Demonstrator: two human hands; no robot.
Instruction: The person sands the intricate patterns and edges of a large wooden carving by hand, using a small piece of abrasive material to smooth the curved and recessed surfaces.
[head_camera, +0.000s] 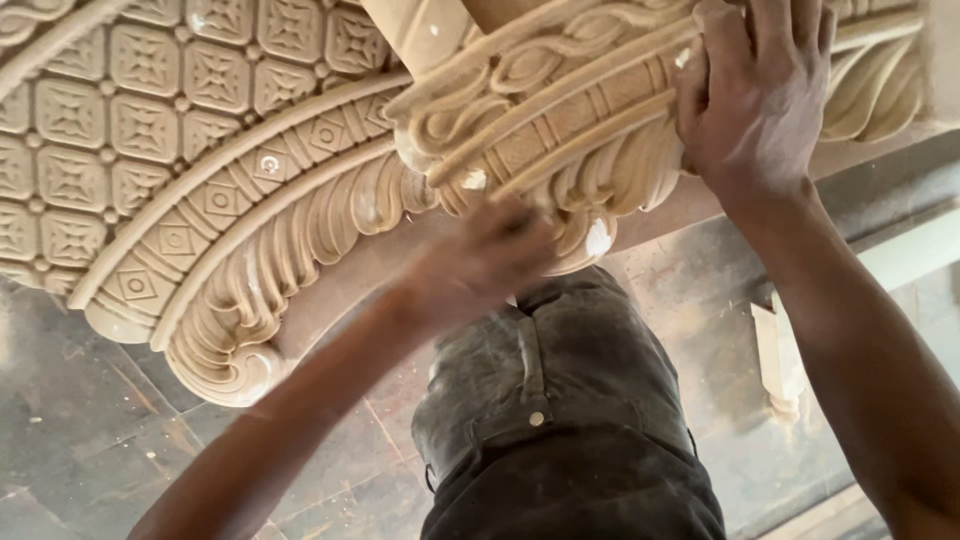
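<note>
The pale carved capital, ridged with scrolls and leaves, meets a curved lattice-patterned panel. The right hand lies spread, fingers flat on its top edge. The left hand is blurred under its lower edge; finger position cannot be told.

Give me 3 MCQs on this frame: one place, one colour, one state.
1. Where is the right hand?
A. flat on the carved capital
B. on the floor
C. in a pocket

2. What colour is the carved panel?
A. black
B. pale tan
C. blue

3. How does the left hand look?
A. sharp, lifted clear
B. blurred, at the capital's lower edge
C. out of view

Answers: 1 A, its fingers spread over the carved bands. 2 B, the same sandy tone as the capital. 3 B, the hand is smeared under the leaf carving.
</note>
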